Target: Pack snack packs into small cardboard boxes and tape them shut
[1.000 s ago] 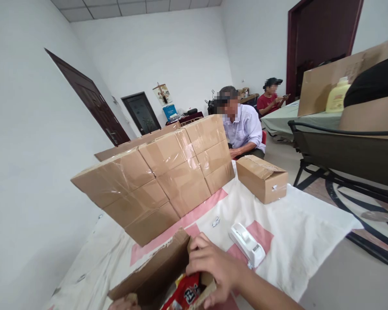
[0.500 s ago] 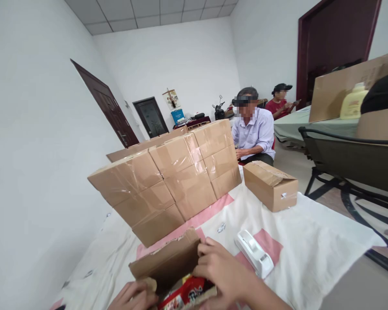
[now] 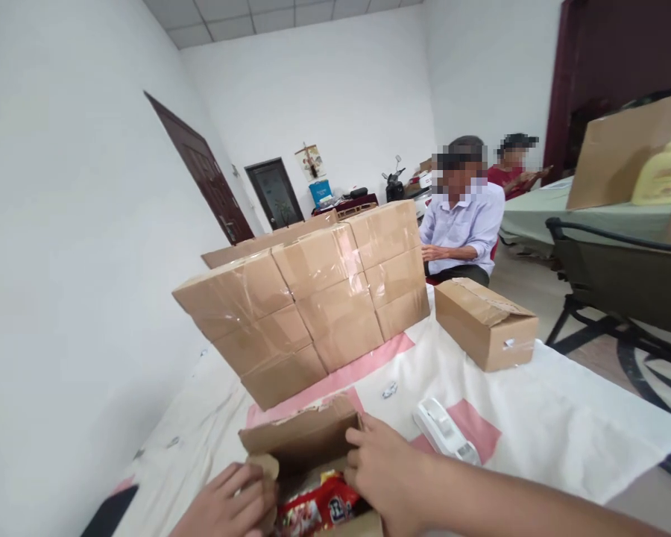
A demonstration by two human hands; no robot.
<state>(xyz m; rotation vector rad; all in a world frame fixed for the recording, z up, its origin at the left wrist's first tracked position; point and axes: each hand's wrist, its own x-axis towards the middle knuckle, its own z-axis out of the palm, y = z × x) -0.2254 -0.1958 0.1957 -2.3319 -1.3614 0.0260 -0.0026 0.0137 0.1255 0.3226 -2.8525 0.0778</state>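
An open cardboard box point(image 3: 299, 436) sits at the near edge of the cloth-covered table, its far flap raised. Inside lie shiny red snack packets point(image 3: 318, 511) with a bit of yellow showing. My left hand point(image 3: 229, 501) is closed on the small left flap, fingers curled over it. With bent fingers, my right hand point(image 3: 388, 466) grips the box's right edge near its far corner; the thumb is hidden. A white tape dispenser point(image 3: 444, 431) rests on the cloth just beyond my right forearm.
Taped cardboard boxes point(image 3: 318, 302) form a stacked wall beyond the open box. Another carton point(image 3: 484, 324) stands at the right, its top slightly raised. A person in a light shirt point(image 3: 461, 227) sits behind it. The white and pink cloth point(image 3: 581, 414) is wrinkled.
The view has swung a little left, so the scene sits further right. Both hands stay at the box's sides, and more of my right forearm shows.
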